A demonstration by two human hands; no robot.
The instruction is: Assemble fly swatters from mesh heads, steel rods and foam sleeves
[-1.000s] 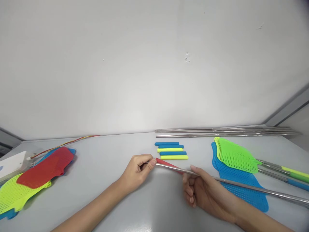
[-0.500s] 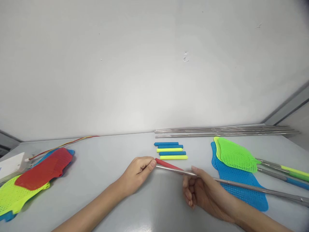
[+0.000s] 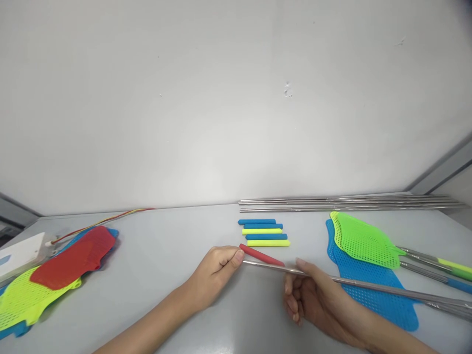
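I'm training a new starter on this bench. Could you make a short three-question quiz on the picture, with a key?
1. Multiple choice: what colour is the tube closest to the left hand?
A) blue
B) red
C) yellow

2. True or false: the right hand is holding the white box.

3. Count: how many blue tubes lie in the group with the two yellow tubes?

Key:
1. B.
2. False; that hand is at the metal rod, well away from the box.
3. Three.
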